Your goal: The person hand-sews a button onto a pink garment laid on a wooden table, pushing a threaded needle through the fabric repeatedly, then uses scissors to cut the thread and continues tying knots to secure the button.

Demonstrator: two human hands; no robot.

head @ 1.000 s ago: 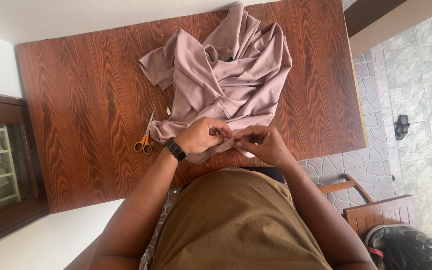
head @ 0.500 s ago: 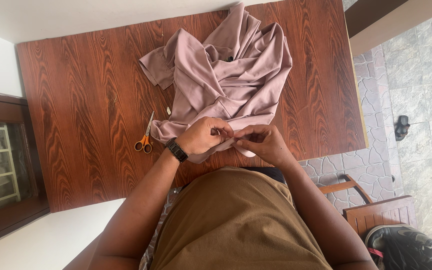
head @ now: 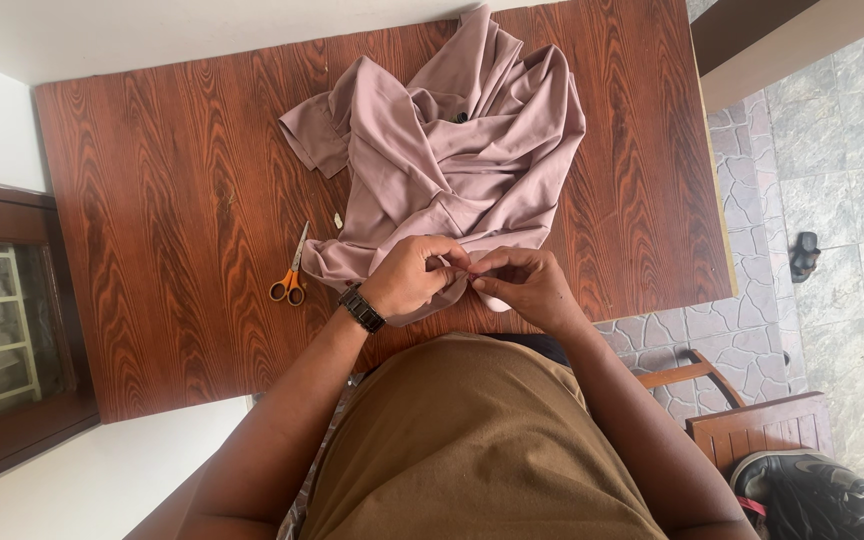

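Observation:
A crumpled mauve garment (head: pixel 452 160) lies on a dark wooden table (head: pixel 152 200). My left hand (head: pixel 414 275), with a black watch on its wrist, pinches the garment's near edge. My right hand (head: pixel 520 282) meets it fingertip to fingertip on the same edge, with something small and white showing under its fingers. What passes between the fingertips is too small to tell. Orange-handled scissors (head: pixel 290 272) lie shut on the table just left of my left hand.
A small pale scrap (head: pixel 340 220) sits by the scissors' tip. A wooden chair (head: pixel 742 420) and a dark bag (head: pixel 812 495) stand on the stone floor at lower right. A window frame (head: pixel 2 330) is at left.
My hands stay together at the garment's edge, with only slight finger movement. Nothing else has moved.

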